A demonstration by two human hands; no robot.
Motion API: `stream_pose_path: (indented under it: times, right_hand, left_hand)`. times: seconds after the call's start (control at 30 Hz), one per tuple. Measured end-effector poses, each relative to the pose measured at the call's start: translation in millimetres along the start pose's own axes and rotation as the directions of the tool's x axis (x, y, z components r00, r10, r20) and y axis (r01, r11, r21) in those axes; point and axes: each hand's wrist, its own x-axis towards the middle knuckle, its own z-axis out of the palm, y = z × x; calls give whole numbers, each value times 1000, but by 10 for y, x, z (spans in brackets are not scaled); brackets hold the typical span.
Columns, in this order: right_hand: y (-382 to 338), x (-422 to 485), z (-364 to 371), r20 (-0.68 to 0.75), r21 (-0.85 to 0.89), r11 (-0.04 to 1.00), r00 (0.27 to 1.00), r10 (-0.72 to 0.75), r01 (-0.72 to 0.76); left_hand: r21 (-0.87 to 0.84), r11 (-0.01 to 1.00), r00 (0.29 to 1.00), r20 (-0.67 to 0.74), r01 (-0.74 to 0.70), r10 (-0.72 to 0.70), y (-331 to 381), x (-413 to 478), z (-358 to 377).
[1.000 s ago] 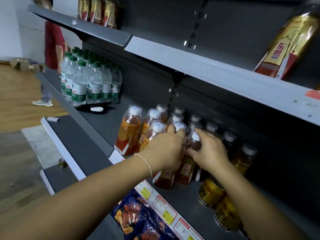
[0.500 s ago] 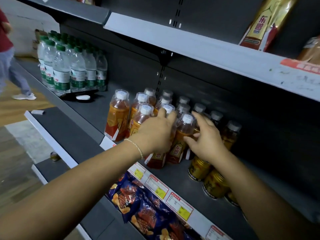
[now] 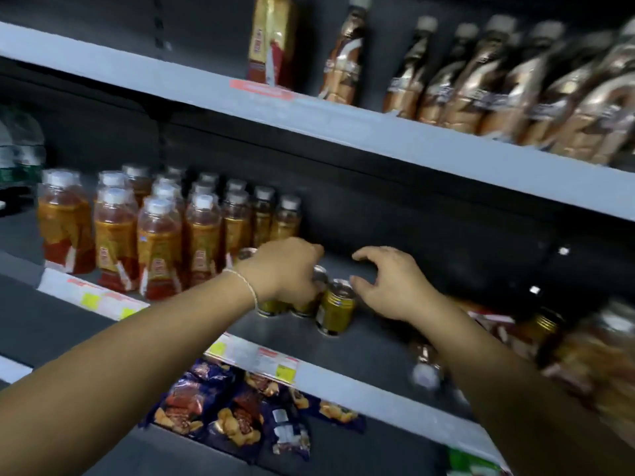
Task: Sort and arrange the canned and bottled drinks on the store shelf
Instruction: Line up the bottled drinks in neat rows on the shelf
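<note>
Standing on the middle shelf (image 3: 371, 345) just right of the tea bottles (image 3: 158, 242), the gold cans (image 3: 335, 309) look rigid, slick and weighty if full; grip their sidewalls. Left hand (image 3: 285, 269) seems, through blur, to clasp two from above; right hand (image 3: 395, 286) hovers spread beside the third.

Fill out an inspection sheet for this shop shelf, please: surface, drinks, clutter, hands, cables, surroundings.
Surface: dark shelf, price tags along its front edge.
Job's things: orange bottles upright in rows at left; gold cans beside them; lone can just right of those.
Clutter: blurred bottles at right, apparently lying down.
Hands: left hand grips the cans from above; right hand open beside the lone can.
Cables: nothing seen.
Surroundings: brown bottles on the shelf above; snack bags below.
</note>
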Motion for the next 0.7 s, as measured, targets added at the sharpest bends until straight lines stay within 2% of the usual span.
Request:
stream_pose_path:
  times: [0.27, 0.5, 0.7]
  right_hand:
    - [1205, -1589, -666, -67, 40, 977, 975, 212, -209]
    - [1962, -2769, -1197, -95, 15, 921, 917, 388, -388]
    - [2413, -3320, -1435, -126, 18, 852, 845, 520, -523]
  left_hand:
    - [-235, 948, 974, 16, -215, 225, 1783, 214, 324]
    - [-330, 819, 883, -166, -470, 440, 3353, 285, 280]
    - [-277, 744, 788, -324, -608, 524, 4071, 343, 294]
